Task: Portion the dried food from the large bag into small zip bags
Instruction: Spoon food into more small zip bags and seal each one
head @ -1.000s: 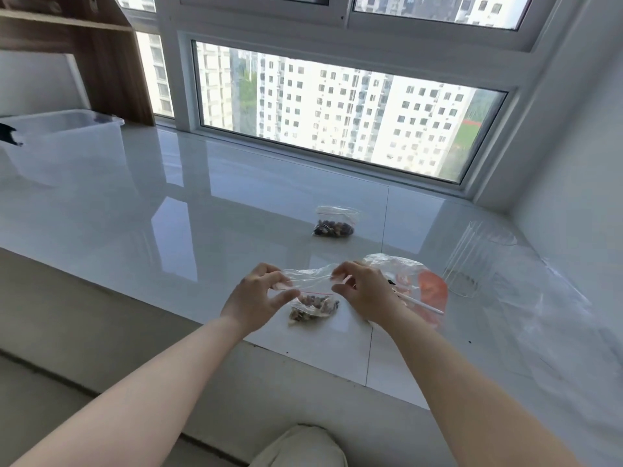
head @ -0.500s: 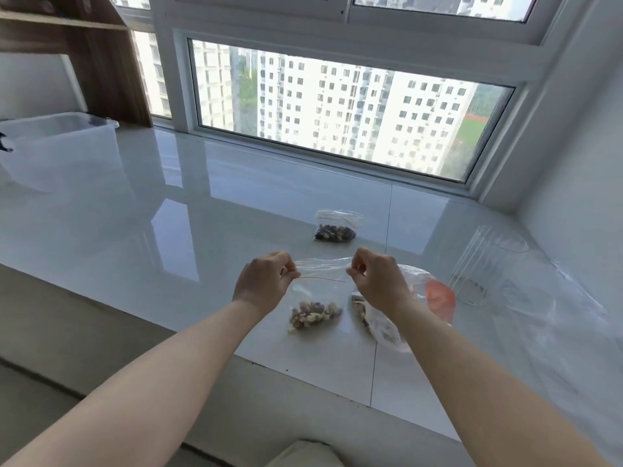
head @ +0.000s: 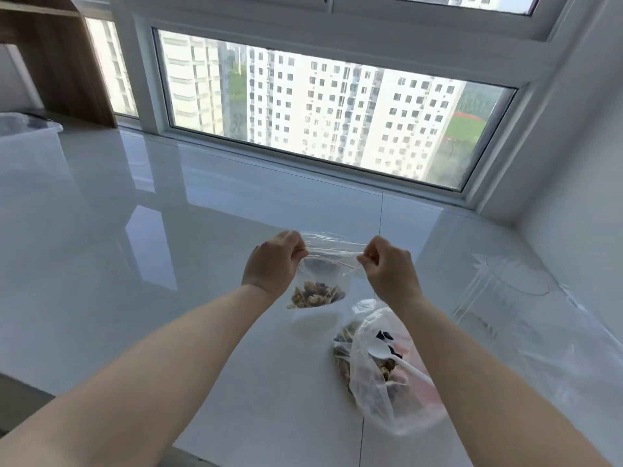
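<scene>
A small clear zip bag (head: 320,284) with a red seal line hangs in the air over the white counter, holding a clump of mixed brown and dark dried food at its bottom. My left hand (head: 273,262) pinches the bag's top left corner and my right hand (head: 387,267) pinches its top right corner. Below my right wrist the large thin plastic bag (head: 384,372) lies on the counter with dried food inside and a white plastic spoon (head: 397,358) resting in it.
A stack of empty clear bags (head: 512,298) lies at the right by the wall. A translucent plastic bin (head: 30,136) stands at the far left beside a wooden shelf (head: 57,59). The glossy white counter (head: 151,247) runs up to the window.
Both hands have raised the small zip bag off the counter and pulled its top taut. The view has tilted, and the earlier filled bag at the back is hidden behind the held one.
</scene>
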